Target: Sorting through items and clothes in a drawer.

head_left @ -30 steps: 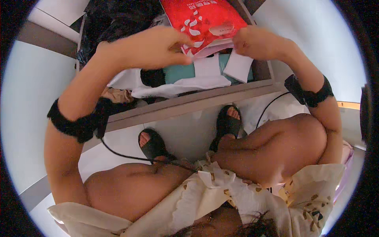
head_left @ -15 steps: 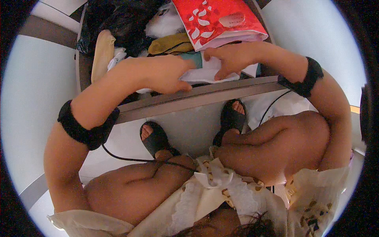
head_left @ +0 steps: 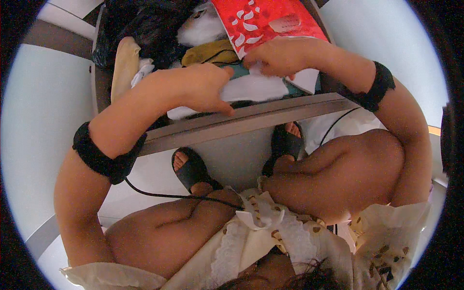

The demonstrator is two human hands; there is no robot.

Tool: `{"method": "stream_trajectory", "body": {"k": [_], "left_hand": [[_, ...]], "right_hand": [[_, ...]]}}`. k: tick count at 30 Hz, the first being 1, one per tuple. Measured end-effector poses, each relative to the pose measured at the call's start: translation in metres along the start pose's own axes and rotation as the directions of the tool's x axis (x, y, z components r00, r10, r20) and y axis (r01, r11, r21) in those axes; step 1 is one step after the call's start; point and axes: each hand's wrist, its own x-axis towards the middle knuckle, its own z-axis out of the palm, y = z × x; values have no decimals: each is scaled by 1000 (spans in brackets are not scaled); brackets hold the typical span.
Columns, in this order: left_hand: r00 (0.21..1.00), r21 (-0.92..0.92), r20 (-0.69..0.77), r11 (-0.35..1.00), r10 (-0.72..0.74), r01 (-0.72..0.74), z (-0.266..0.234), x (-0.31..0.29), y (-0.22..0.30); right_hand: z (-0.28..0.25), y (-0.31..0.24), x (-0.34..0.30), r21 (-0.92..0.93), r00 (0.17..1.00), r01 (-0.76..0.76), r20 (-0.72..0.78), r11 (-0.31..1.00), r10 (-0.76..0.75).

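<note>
Left hand (head_left: 205,88): grip spread | Right hand (head_left: 280,58): grip unclear, blurred | Risk: red bag (head_left: 270,21), if nudged, could slide onto white cloth (head_left: 258,89)

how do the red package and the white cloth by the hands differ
The red package carries white leaf shapes; the white cloth looks plain. The red package shows as a larger area than the white cloth. The white cloth lies nearer the front of the drawer than the red package. Both are in the drawer.
</note>
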Motion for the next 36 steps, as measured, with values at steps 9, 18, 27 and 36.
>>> {"method": "stream_trajectory", "body": {"k": [9, 18, 27, 36], "left_hand": [[922, -179, 355, 957, -154, 229, -15, 0, 6], [981, 239, -97, 952, -171, 189, -66, -86, -23], [760, 325, -166, 693, -628, 644, -74, -128, -95], [702, 178, -307, 685, -643, 706, -83, -106, -73]], "right_hand": [[4, 1, 20, -587, 979, 195, 162, 785, -123], [-21, -42, 16, 204, 942, 321, -172, 925, -289], [-48, -108, 5, 266, 601, 769, -611, 581, -515], [-54, -59, -23, 236, 820, 571, -195, 786, -537]]}}
